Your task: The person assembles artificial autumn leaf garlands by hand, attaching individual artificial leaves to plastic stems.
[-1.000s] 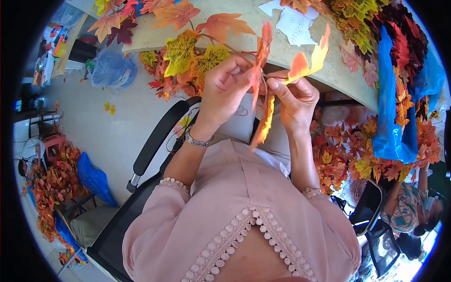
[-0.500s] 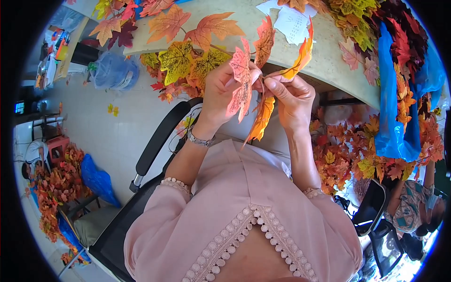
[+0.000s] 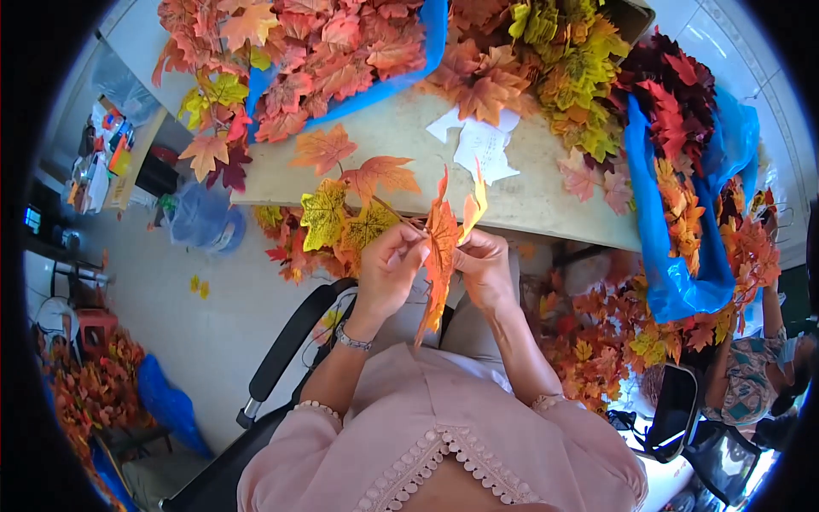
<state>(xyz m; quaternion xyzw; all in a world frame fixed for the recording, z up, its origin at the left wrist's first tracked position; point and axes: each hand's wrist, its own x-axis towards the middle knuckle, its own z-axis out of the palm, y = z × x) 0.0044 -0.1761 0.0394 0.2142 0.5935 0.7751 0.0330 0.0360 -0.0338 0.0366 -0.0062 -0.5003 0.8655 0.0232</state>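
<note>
Above my lap, in front of the table's near edge, both hands hold one spray of artificial maple leaves. My left hand (image 3: 391,271) is closed in a pinch on its thin brown stem. From there the stem runs up and left to orange leaves (image 3: 380,177) over the tabletop and yellow-green leaves (image 3: 324,215) with dark veins. An orange leaf (image 3: 441,232) stands nearly edge-on between my hands and hides some of the right fingertips. My right hand (image 3: 486,275) is closed at the base of this leaf, beside an upright yellow leaf (image 3: 474,205).
Red-orange leaves (image 3: 328,47) fill a blue bag on the table (image 3: 375,128). Torn white paper (image 3: 482,145) lies beyond my hands. Yellow-green leaves (image 3: 589,77) and a blue bag (image 3: 682,286) are at right. A chair armrest (image 3: 294,341) is near my left elbow. Another person (image 3: 751,375) works far right.
The view has shifted, bringing more tabletop into sight and my hands lower in the picture. The leaves between my hands have turned from spread apart to bunched and nearly edge-on. My hands stay closed.
</note>
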